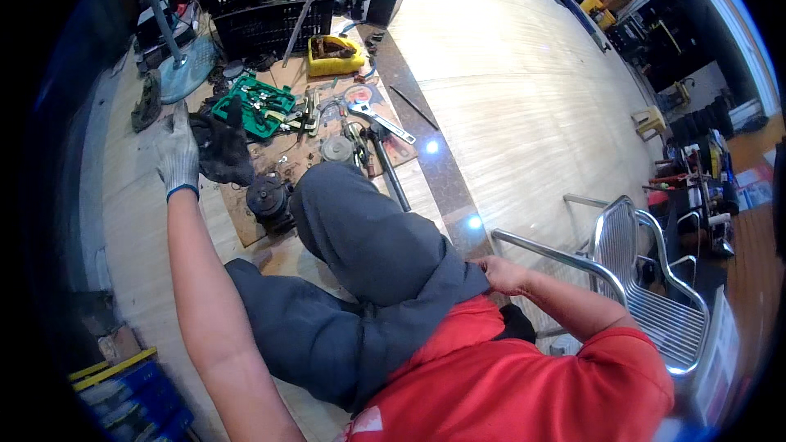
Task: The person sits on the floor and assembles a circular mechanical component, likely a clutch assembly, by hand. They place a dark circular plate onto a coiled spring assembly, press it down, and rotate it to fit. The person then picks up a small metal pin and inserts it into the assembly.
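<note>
My left hand point(178, 155) wears a pale knitted glove with a blue cuff. It reaches out at the left with its fingers stretched forward, beside a dark cloth point(219, 149); whether it touches the cloth is hard to tell. My bare right hand point(501, 276) is at my hip, its fingers closed on the dark grey trousers point(368, 221). Close to my knee stands a round black motor-like part point(268, 196). Beyond it lie a green tool case point(255, 105) with tools, a large adjustable wrench point(383, 122) and a dark metal bar point(390, 173).
A yellow cut-open container point(335, 56) and black crates point(260, 31) stand farther off. Beside them is a black battery-like box point(387, 0). A metal chair point(647, 278) stands close on my right, a round-based stand point(187, 69) at the far left. Shelving point(696, 188) lines the right.
</note>
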Action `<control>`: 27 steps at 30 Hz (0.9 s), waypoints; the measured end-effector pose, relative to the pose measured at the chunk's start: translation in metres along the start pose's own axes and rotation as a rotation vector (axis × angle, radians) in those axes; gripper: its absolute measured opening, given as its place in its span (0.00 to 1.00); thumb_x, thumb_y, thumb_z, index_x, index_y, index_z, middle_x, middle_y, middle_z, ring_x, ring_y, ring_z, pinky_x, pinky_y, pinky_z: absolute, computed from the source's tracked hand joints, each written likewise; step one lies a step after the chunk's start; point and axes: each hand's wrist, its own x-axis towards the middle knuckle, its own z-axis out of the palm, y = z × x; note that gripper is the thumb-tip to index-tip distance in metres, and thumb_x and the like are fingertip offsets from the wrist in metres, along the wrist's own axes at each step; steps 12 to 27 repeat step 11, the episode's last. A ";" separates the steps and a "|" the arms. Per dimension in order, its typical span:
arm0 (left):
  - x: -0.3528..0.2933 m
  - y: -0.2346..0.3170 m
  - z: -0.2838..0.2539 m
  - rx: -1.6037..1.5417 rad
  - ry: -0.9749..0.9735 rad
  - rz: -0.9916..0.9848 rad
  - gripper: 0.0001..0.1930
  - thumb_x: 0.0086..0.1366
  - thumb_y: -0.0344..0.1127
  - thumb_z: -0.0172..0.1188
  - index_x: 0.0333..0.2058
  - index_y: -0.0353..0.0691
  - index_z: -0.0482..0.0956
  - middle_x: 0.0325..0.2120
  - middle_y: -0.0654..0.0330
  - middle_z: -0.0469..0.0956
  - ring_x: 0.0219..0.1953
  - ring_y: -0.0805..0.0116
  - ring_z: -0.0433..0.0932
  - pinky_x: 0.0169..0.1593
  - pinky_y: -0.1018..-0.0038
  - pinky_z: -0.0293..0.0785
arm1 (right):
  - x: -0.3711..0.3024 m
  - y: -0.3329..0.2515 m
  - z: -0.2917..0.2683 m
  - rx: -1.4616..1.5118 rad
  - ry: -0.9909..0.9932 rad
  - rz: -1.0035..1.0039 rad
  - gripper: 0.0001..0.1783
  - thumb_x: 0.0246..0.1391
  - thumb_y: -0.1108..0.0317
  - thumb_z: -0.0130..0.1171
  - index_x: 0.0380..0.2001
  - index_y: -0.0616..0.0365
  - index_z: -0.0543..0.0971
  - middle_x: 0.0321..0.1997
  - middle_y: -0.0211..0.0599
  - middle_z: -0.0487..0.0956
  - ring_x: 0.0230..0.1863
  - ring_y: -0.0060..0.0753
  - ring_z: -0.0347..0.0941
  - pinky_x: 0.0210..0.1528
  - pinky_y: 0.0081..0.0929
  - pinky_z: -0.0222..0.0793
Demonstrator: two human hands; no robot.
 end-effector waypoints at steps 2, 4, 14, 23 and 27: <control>-0.010 0.010 0.003 0.019 0.036 0.017 0.40 0.69 0.71 0.41 0.52 0.40 0.82 0.50 0.41 0.80 0.55 0.37 0.76 0.58 0.52 0.70 | -0.001 0.001 0.006 0.422 -0.094 -0.099 0.17 0.57 0.72 0.61 0.49 0.67 0.80 0.48 0.44 0.84 0.48 0.39 0.82 0.50 0.38 0.78; -0.013 0.020 -0.001 0.084 -0.016 -0.020 0.39 0.69 0.71 0.42 0.51 0.40 0.83 0.48 0.41 0.81 0.54 0.38 0.77 0.57 0.53 0.71 | 0.000 0.001 0.011 0.741 -0.156 -0.130 0.18 0.59 0.73 0.60 0.52 0.68 0.78 0.52 0.45 0.82 0.51 0.41 0.81 0.56 0.39 0.77; -0.006 0.013 -0.004 0.114 -0.013 -0.003 0.36 0.69 0.69 0.46 0.50 0.39 0.83 0.46 0.38 0.81 0.53 0.40 0.78 0.57 0.52 0.70 | 0.038 0.020 0.011 1.032 -0.033 0.039 0.24 0.59 0.71 0.63 0.57 0.71 0.74 0.56 0.50 0.80 0.58 0.46 0.78 0.66 0.46 0.71; -0.006 0.013 -0.004 0.114 -0.013 -0.003 0.36 0.69 0.69 0.46 0.50 0.39 0.83 0.46 0.38 0.81 0.53 0.40 0.78 0.57 0.52 0.70 | 0.038 0.020 0.011 1.032 -0.033 0.039 0.24 0.59 0.71 0.63 0.57 0.71 0.74 0.56 0.50 0.80 0.58 0.46 0.78 0.66 0.46 0.71; -0.006 0.013 -0.004 0.114 -0.013 -0.003 0.36 0.69 0.69 0.46 0.50 0.39 0.83 0.46 0.38 0.81 0.53 0.40 0.78 0.57 0.52 0.70 | 0.038 0.020 0.011 1.032 -0.033 0.039 0.24 0.59 0.71 0.63 0.57 0.71 0.74 0.56 0.50 0.80 0.58 0.46 0.78 0.66 0.46 0.71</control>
